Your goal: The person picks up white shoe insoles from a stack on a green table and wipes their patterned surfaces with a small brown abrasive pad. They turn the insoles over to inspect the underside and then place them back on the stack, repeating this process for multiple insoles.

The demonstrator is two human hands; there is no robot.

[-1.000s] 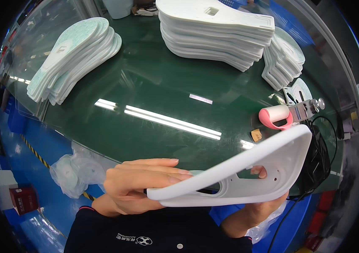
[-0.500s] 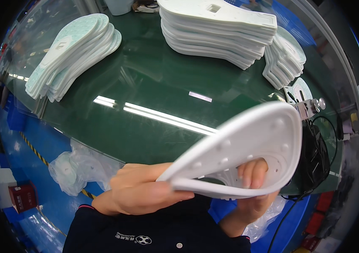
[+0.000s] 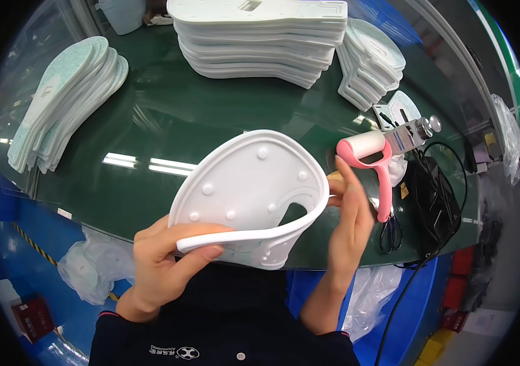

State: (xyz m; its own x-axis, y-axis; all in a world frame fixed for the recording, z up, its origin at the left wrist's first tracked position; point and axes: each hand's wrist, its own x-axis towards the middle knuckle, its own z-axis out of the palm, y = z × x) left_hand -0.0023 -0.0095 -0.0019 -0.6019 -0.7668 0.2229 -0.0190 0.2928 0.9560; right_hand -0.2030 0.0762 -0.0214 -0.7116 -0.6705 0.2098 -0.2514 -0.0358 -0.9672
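My left hand point(image 3: 165, 259) is closed on a white moulded plastic panel point(image 3: 241, 189), thumb and fingers pinching its lower left edge. The panel is tilted and looks bowed, with a raised rim, round bumps and a curved opening near its right side. My right hand point(image 3: 350, 222) is by the panel's right edge, its fingers stretched out and apart; some fingertips are close to or behind that edge, and I cannot tell whether they touch. Just beyond the right hand lies a lint roller point(image 3: 383, 183) with a pink handle and a white roll.
Stacks of similar panels stand at the back: a tall white stack point(image 3: 254, 46), a smaller stack point(image 3: 372, 61) beside it and a pale green stack point(image 3: 64, 100) at left. Scissors point(image 3: 390, 235), a metal-topped bottle point(image 3: 409, 135), a black bag point(image 3: 433, 201) and a cable lie at right.
The panel has moved left and turned to show more of its bumpy face. My right hand has come out of its opening to the right edge. The lint roller and scissors have come into sight.
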